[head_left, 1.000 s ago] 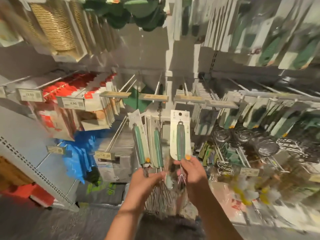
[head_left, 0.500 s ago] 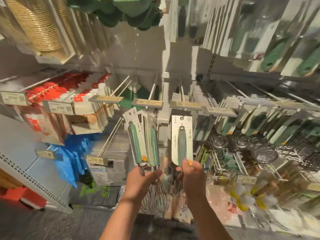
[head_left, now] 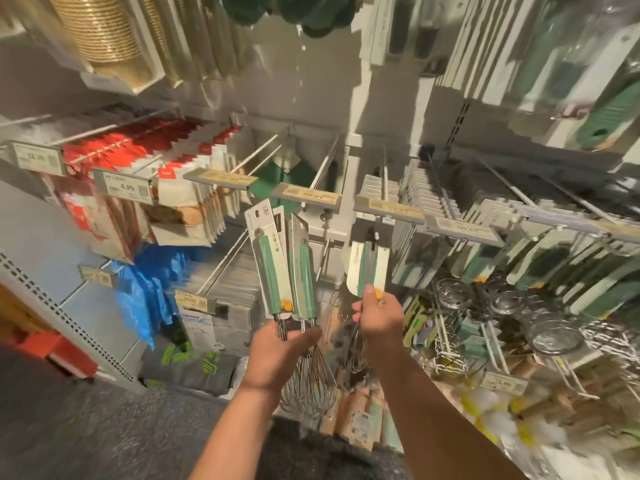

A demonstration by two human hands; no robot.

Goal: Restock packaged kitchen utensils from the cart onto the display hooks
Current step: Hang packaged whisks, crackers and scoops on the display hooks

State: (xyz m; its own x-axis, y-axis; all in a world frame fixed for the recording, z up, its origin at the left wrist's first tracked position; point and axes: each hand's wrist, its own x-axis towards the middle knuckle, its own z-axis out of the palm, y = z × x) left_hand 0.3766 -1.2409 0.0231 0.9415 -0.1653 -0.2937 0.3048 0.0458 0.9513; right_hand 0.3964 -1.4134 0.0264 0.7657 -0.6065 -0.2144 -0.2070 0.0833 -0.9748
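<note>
My left hand [head_left: 277, 351] grips a bunch of carded whisks [head_left: 284, 268] with green handles just below the handles; their wire heads [head_left: 310, 386] hang under the hand. My right hand [head_left: 379, 315] holds one more carded whisk [head_left: 369, 268] by the bottom of its handle. The top of that card sits at the tip of a display hook [head_left: 384, 174], under a price tag rail [head_left: 388, 209]. Further cards hang farther back on the same hook.
Empty white hooks [head_left: 325, 168] reach out above my left hand. Red and white packets [head_left: 145, 157] hang at the left, green-handled utensils [head_left: 540, 258] and metal strainers [head_left: 554, 337] at the right. Blue bags [head_left: 145, 285] and stacked packs fill the lower shelf. A perforated shelf edge [head_left: 69, 317] juts out at the left.
My right hand has carried the single whisk up and away to the hook tip, and its card now looks foreshortened. The left hand's bunch stays about where it was.
</note>
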